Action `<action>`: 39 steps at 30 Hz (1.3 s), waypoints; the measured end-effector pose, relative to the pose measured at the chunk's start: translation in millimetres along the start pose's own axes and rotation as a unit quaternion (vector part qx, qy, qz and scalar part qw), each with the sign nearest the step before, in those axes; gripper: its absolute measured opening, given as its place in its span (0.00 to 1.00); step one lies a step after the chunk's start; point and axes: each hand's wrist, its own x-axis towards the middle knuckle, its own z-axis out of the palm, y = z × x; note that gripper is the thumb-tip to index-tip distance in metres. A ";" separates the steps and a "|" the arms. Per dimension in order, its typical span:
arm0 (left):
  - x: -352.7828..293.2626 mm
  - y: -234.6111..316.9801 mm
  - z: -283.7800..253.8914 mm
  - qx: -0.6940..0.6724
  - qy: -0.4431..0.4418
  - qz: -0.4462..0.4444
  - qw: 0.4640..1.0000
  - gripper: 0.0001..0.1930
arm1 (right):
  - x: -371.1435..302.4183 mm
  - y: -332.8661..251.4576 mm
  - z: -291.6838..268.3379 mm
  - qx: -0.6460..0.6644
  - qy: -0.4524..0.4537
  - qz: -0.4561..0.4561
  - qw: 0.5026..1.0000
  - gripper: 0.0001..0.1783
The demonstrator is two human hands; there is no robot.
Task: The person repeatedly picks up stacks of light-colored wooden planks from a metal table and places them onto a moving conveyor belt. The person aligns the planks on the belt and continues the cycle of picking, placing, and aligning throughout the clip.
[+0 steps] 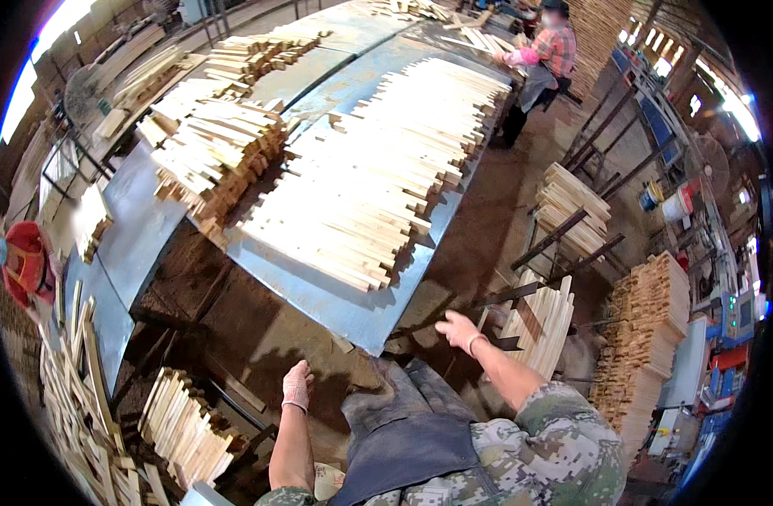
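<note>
Both my hands wear pale gloves and hold nothing that I can see. My left hand (298,385) hangs in front of my apron (407,451), its fingers curled together. Out to the right, my right hand (460,331) has its fingers apart, just off the near corner of a blue table (365,333). Many pale wooden strips (369,169) lie side by side on that table, their ends uneven. Neither hand touches them. Closest to my right forearm is a bundle of longer strips (540,325) on a dark metal rack.
Stacked strips (222,156) stand left of the table. Below left are another stack (184,430) and loose sticks (83,396). A tall wood pile (643,329) rises at right, near a machine (732,320). One co-worker (555,51) stands at the far end; another person (28,266) is at left.
</note>
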 end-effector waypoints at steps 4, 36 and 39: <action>37.0 7.8 33.0 -0.023 -0.037 -0.022 0.999 0.17 | 34.2 -157.1 -34.9 -0.036 0.148 -0.083 0.985 0.50; 190.2 151.5 174.4 -0.190 0.192 0.167 0.948 0.39 | 234.0 -269.5 -133.3 -0.143 0.064 -0.222 0.962 0.30; 215.0 119.6 142.4 -0.246 0.073 0.225 0.940 0.38 | 258.3 -290.6 -139.2 -0.320 0.180 -0.353 0.860 0.37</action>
